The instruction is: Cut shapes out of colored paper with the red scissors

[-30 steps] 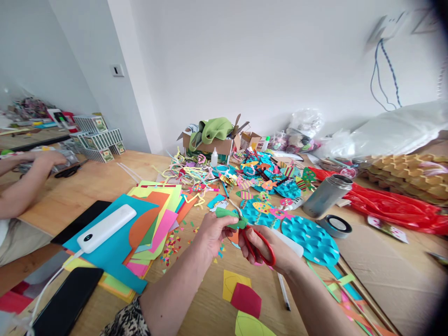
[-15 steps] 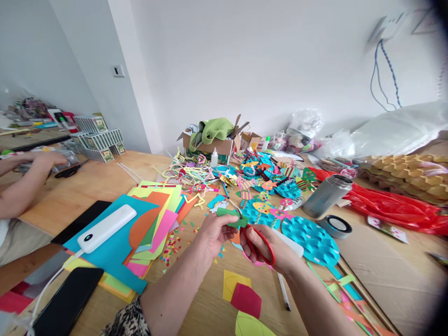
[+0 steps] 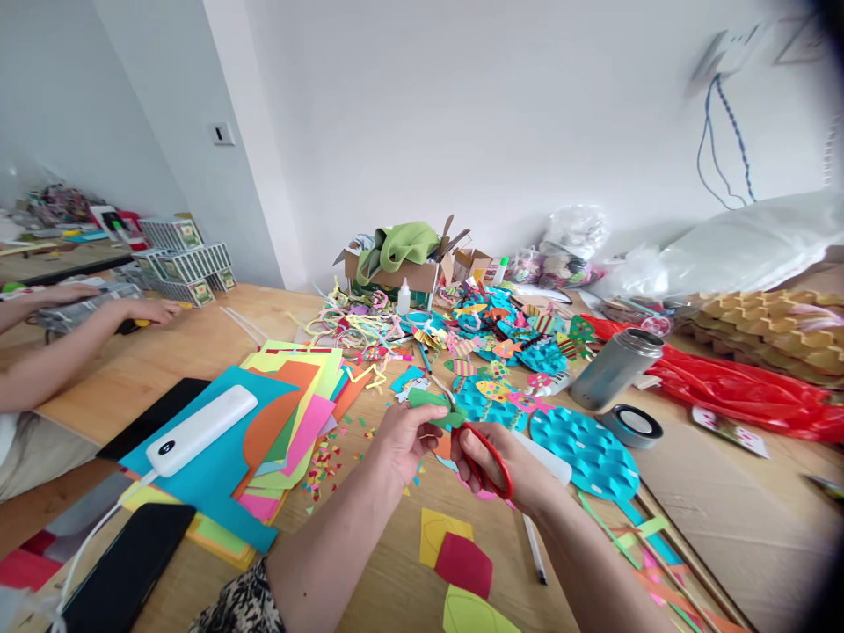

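Observation:
My left hand (image 3: 403, 440) pinches a small piece of green paper (image 3: 425, 404) between thumb and fingers. In my right hand (image 3: 505, 462) are red-handled scissors (image 3: 509, 482), their blades meeting the right side of the green paper. How wide the blades stand apart is too small to tell. Below my hands lie a yellow paper piece (image 3: 439, 527) with a drawn outline, a dark red paper piece (image 3: 465, 563) and a lime paper piece (image 3: 475, 613). A pen (image 3: 535, 549) rests beneath my right forearm.
Left of me are stacked coloured sheets (image 3: 303, 404), a white power bank (image 3: 201, 431) and a phone (image 3: 122, 571). Paper fish (image 3: 494, 389), blue scalloped discs (image 3: 586, 453) and a steel flask (image 3: 616, 369) stand ahead and right. A co-worker's hand (image 3: 151, 309) is at far left.
The scissors' handles have drawn slightly closer together, while the green paper stays in place. At far left, the co-worker's hands have moved apart, one reaching right along the table.

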Demonstrator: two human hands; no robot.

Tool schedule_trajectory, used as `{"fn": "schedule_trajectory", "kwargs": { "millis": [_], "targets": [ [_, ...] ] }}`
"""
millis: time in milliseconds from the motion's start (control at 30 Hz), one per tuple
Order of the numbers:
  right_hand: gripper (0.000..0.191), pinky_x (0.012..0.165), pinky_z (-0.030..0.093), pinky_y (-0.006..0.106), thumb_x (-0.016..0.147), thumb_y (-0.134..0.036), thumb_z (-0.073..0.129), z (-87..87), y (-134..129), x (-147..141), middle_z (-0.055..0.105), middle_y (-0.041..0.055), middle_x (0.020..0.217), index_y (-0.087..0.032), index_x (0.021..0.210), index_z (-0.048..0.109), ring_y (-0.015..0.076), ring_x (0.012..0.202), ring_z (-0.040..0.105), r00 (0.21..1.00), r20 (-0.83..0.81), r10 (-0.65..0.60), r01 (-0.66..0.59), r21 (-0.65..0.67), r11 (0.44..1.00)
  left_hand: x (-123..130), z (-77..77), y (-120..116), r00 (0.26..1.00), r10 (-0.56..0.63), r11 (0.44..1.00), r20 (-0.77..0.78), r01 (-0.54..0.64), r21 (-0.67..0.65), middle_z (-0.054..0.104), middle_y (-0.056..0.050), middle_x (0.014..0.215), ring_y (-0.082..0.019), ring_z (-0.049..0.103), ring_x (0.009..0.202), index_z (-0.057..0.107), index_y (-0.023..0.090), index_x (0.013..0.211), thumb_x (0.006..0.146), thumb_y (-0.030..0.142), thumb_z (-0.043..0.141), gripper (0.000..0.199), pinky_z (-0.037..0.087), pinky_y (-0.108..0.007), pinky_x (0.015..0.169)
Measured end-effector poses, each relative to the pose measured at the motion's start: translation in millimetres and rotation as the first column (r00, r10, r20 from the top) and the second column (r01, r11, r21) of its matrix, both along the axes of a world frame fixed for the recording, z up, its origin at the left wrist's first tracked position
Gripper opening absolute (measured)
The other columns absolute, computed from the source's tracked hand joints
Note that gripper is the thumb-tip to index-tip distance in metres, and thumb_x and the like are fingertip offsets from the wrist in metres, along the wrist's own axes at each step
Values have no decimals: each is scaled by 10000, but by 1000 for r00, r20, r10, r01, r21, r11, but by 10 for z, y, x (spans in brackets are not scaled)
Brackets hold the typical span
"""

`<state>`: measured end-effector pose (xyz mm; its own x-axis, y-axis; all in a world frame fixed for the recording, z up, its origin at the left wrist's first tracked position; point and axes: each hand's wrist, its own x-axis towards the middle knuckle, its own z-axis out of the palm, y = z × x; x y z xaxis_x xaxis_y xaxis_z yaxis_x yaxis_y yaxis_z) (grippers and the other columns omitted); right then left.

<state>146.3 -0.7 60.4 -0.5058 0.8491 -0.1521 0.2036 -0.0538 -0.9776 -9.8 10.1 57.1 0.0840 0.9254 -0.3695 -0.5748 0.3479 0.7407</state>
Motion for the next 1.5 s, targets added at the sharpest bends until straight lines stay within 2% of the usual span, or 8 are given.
{"fn": "schedule_trajectory", "kwargs": {
  "millis": [200, 733, 1167, 1500],
  "targets": [
    [722, 370, 320, 196, 671, -888, 506, 1, 4, -6, 573, -8, 532, -167, 715, 540, 85, 397, 487, 1000, 26, 1, -1, -6, 1000, -2, 31, 2, 999, 15, 999, -51, -12, 51, 638, -10, 609, -100, 539, 523, 626, 142, 637, 451, 234, 831, 291, 360, -241, 516],
    [744, 407, 334, 212, 617, -915, 514, 116, -23, 29, 597, 18, 585, -176, 699, 519, 104, 445, 516, 996, 73, 60, -59, -24, 998, -103, 71, 23, 986, -72, 987, -148, 93, 134, 624, -13, 590, -101, 534, 510, 640, 144, 613, 478, 228, 793, 221, 363, -244, 520],
    [754, 390, 313, 205, 618, -925, 495, 129, -29, 10, 574, 12, 544, -173, 668, 520, 99, 429, 502, 994, 100, 50, -50, 1, 999, -152, 92, 30, 971, -163, 979, -173, 182, 95, 649, -24, 625, -111, 566, 526, 655, 134, 672, 494, 256, 794, 257, 389, -245, 540],
    [781, 385, 312, 198, 568, -944, 506, 101, -17, -9, 581, 10, 556, -172, 688, 506, 90, 428, 505, 995, 100, 28, -25, -31, 999, -115, 105, 8, 980, -124, 982, -158, 144, 121, 629, 1, 573, -86, 536, 491, 632, 137, 626, 477, 251, 801, 253, 383, -225, 516]
  ]
}}
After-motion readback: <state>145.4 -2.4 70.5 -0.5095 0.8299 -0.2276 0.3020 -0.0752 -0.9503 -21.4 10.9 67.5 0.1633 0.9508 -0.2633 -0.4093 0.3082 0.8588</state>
